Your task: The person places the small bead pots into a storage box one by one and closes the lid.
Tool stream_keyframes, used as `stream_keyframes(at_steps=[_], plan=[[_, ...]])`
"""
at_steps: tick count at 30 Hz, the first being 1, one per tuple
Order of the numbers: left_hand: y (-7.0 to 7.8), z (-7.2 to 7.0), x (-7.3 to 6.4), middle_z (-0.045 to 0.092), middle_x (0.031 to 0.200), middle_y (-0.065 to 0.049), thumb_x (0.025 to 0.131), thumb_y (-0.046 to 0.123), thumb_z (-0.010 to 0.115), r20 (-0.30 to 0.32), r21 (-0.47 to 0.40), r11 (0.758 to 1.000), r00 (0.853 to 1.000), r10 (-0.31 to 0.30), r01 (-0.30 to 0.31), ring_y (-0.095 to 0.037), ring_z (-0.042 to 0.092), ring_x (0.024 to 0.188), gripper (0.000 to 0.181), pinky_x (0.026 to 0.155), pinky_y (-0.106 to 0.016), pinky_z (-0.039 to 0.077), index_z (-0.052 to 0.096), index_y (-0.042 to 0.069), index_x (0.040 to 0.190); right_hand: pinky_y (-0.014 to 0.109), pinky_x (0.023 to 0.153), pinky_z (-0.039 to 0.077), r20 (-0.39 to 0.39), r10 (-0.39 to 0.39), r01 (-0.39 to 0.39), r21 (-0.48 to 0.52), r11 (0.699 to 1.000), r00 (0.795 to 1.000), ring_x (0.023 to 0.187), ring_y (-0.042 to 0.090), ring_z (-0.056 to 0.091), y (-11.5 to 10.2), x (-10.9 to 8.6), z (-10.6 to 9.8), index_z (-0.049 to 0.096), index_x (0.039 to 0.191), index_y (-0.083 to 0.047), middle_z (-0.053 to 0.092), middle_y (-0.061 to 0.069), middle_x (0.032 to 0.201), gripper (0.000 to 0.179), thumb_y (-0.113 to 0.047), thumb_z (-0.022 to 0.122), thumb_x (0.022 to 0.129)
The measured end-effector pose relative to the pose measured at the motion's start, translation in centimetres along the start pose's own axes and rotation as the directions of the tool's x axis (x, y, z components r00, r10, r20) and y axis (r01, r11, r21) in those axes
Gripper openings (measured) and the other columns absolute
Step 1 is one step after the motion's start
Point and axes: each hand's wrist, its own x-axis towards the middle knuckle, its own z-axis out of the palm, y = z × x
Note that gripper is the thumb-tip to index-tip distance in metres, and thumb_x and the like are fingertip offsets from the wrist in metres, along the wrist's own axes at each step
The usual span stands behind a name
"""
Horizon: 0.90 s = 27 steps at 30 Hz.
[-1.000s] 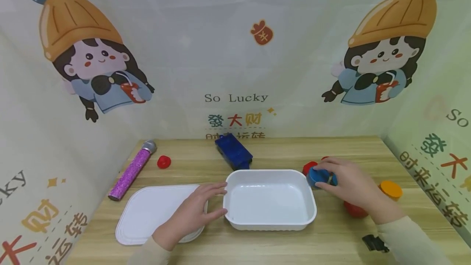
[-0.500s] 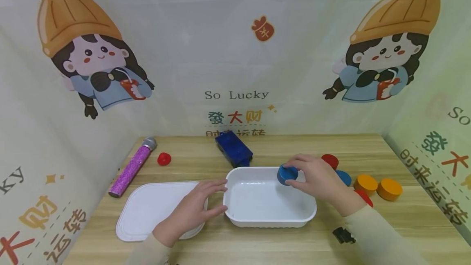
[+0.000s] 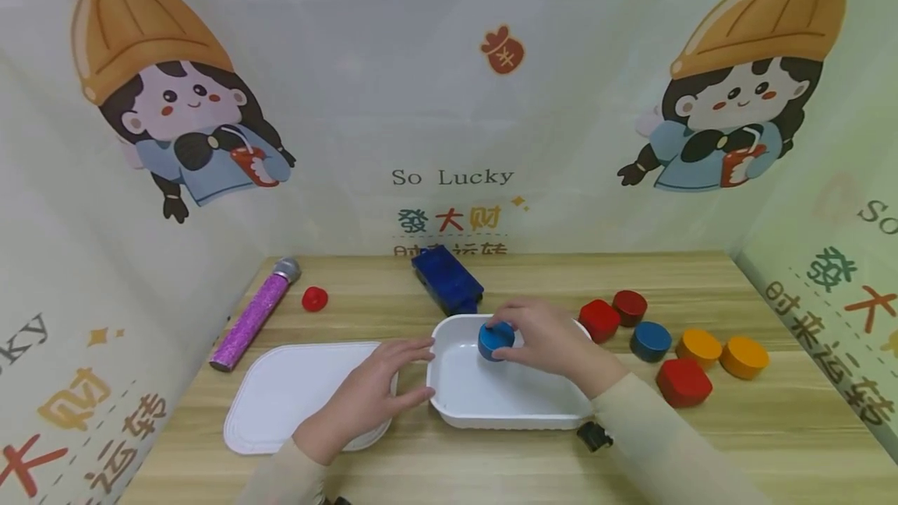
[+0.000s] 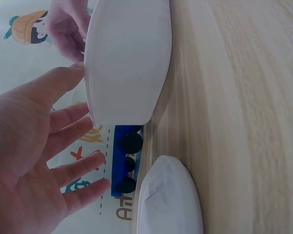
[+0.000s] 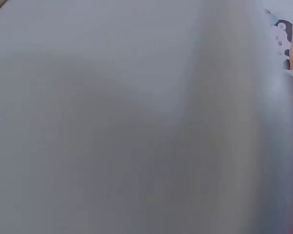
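Note:
In the head view my right hand (image 3: 543, 340) pinches a round blue block (image 3: 496, 341) between thumb and fingers, inside the white rectangular dish (image 3: 512, 417) near its back left part. My left hand (image 3: 375, 392) is at the dish's left side, its fingers spread and the tips at the rim. The left wrist view shows that left hand (image 4: 44, 146) with thumb and fingertips against the dish's wall (image 4: 129, 63). A blurred pale surface fills most of the right wrist view, where the block is hidden.
Right of the dish lie red blocks (image 3: 684, 382), another blue block (image 3: 651, 341) and yellow blocks (image 3: 745, 357). A white lid (image 3: 295, 400) lies on the left. Behind are a pink microphone (image 3: 254, 316), a small red piece (image 3: 315, 299) and a dark blue toy vehicle (image 3: 447, 280).
My right hand has carried the blue block leftward from the group on the right, over the dish's right rim and into the dish. The left hand has stayed at the rim.

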Motion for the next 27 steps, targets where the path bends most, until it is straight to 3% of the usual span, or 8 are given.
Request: stream_keyframes(at_steps=[13, 27], plan=[[0.2, -0.2, 0.1, 0.057, 0.152, 0.002, 0.092, 0.036, 0.079, 0.019, -0.005, 1.0, 1.0, -0.014, 0.014, -0.027, 0.05, 0.143, 0.048, 0.114, -0.055, 0.047, 0.068, 0.016, 0.134, 0.041, 0.098, 0.059, 0.091, -0.02, 0.019, 0.012, 1.0, 0.996, 0.106, 0.022, 0.07, -2.3, 3.3, 2.9, 0.077, 0.117, -0.014, 0.073, 0.006, 0.12, 0.039, -0.032, 0.088, 0.084], [0.3, -0.3, 0.1, 0.057, 0.151, 0.003, 0.091, 0.039, 0.079, 0.027, -0.002, 0.999, 0.999, -0.042, 0.042, -0.025, 0.05, 0.144, 0.049, 0.114, -0.055, 0.047, 0.068, 0.02, 0.135, 0.041, 0.097, 0.058, 0.133, 0.002, -0.004, 0.016, 1.0, 0.991, 0.106, 0.022, 0.068, -2.8, 4.1, 4.1, 0.076, 0.116, -0.013, 0.072, 0.005, 0.122, 0.038, -0.031, 0.087, 0.084]])
